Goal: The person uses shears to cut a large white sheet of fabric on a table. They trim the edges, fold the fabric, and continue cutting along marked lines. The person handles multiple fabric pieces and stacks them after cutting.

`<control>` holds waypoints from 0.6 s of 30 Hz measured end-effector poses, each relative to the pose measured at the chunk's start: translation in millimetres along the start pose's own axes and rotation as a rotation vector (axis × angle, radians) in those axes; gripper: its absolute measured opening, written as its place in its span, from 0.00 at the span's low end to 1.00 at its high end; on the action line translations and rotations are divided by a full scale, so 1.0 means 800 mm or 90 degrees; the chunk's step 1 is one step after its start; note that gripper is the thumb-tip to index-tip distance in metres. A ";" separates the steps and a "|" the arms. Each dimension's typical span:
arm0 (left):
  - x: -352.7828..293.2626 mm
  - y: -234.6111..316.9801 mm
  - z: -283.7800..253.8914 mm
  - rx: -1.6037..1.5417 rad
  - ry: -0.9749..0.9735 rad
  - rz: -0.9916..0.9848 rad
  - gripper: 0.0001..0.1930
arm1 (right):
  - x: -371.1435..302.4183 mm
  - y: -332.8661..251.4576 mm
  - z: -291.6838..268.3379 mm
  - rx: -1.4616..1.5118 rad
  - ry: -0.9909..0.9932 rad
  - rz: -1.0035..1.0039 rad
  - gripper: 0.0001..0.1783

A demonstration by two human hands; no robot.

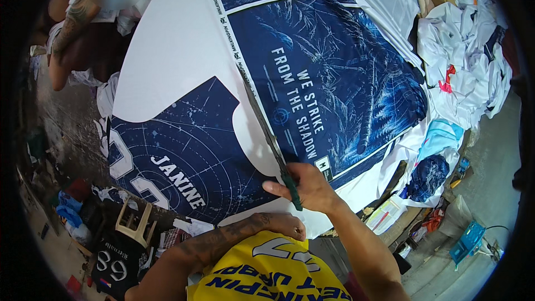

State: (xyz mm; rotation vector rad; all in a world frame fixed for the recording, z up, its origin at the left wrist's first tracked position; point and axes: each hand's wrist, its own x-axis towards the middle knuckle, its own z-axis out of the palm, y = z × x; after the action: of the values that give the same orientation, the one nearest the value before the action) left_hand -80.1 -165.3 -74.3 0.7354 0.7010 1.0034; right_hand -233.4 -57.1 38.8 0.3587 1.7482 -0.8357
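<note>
My right hand (306,188) is closed round a tool with a dark green handle (291,190), its thumb stretched to the left. A long thin dark line (262,114) runs from the tool up the cloth; I cannot tell whether it is a blade or a slit. To its right lies a navy printed panel (262,39) with pale lettering. On the left is a navy shirt-shaped panel (223,100) with white lettering, printed on the same white fabric (173,33). My left hand (287,226) is curled shut at the near edge, close to my yellow shirt; whatever it grips is hidden.
Heaped white cloth (462,56) lies at the far right, above a dark blue bundle (428,177). Another person's arm (75,17) shows at the upper left. A beige plastic chair (134,220) stands lower left; a teal box-shaped device (467,242) sits lower right.
</note>
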 end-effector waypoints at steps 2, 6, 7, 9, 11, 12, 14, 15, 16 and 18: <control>0.003 0.000 -0.004 -0.014 -0.016 0.004 0.27 | 0.017 -0.022 -0.008 0.010 0.042 -0.055 0.42; 0.002 -0.002 -0.007 -0.037 -0.032 0.048 0.29 | 0.032 -0.066 -0.025 0.023 -0.017 0.035 0.47; 0.001 -0.005 -0.005 -0.028 -0.041 0.074 0.29 | 0.038 -0.080 -0.028 0.010 0.003 -0.002 0.47; 0.007 -0.012 -0.005 -0.023 -0.047 0.043 0.30 | 0.052 -0.109 -0.042 0.038 0.042 -0.045 0.48; 0.017 -0.017 -0.003 -0.024 -0.053 0.049 0.31 | 0.061 -0.136 -0.053 0.065 0.025 -0.059 0.48; 0.020 -0.017 -0.003 -0.020 -0.053 0.073 0.31 | 0.066 -0.148 -0.059 0.052 0.033 -0.075 0.49; 0.011 -0.003 -0.002 -0.053 -0.051 0.007 0.28 | 0.071 -0.165 -0.061 0.032 0.030 -0.037 0.49; -0.004 0.012 -0.008 -0.039 -0.046 -0.014 0.27 | 0.082 -0.173 -0.065 0.044 0.033 -0.071 0.49; -0.025 0.032 -0.016 -0.023 -0.015 -0.025 0.26 | 0.089 -0.179 -0.066 0.091 0.071 -0.139 0.43; -0.106 0.080 -0.050 -0.049 0.146 0.035 0.21 | 0.110 -0.192 -0.072 0.043 0.113 -0.156 0.44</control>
State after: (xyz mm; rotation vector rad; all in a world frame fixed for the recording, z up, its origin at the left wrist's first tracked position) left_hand -174.3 -212.0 -30.7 0.5803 0.8393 1.1715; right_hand -399.4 -140.1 20.3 0.2728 1.9584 -1.0662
